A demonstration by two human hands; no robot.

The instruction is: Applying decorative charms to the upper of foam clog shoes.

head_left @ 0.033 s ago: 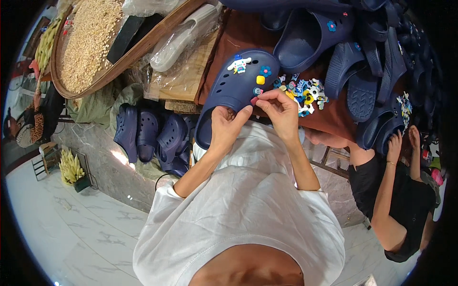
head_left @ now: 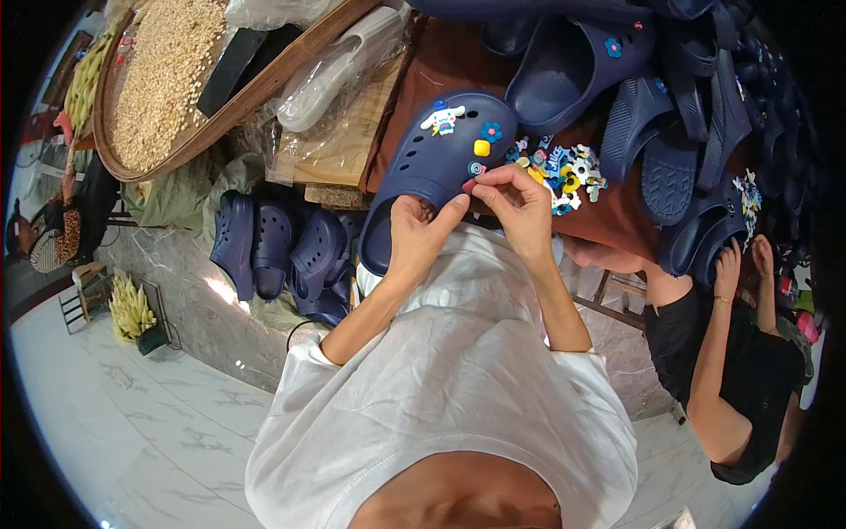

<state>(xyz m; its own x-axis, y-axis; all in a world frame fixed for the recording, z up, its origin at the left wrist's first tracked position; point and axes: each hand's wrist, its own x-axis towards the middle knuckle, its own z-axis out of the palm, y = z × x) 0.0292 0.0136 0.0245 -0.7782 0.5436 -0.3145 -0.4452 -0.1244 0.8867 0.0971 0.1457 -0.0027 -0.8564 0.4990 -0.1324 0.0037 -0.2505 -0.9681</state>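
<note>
Head view, looking down past the wearer's white shirt: a navy clog, punched with round holes, is held at the near edge of a counter covered in brown cloth, its toe pointing away and its heel end toward the wearer. The left hand grasps the clog at its foot opening, fingers reaching inside, thumb toward the right edge. The right hand pinches a small dark red piece between thumb and finger, against the right side of the clog's upper; its exact shape is hidden by the fingertips.

On the clog, a white cartoon charm sits at the upper left of the toe. Down the right side run a blue flower charm, a yellow charm and a round swirl charm, the last just above the red piece.

Just right of the clog lies a heap of colorful charms. Beyond and to the right, more navy clogs crowd the counter. Others stand together lower down, left of the wearer's forearm. At upper left are a wood-rimmed tray of pale kernels and a white shoe in clear plastic. At far right, a co-worker in black has one hand at another navy clog.
</note>
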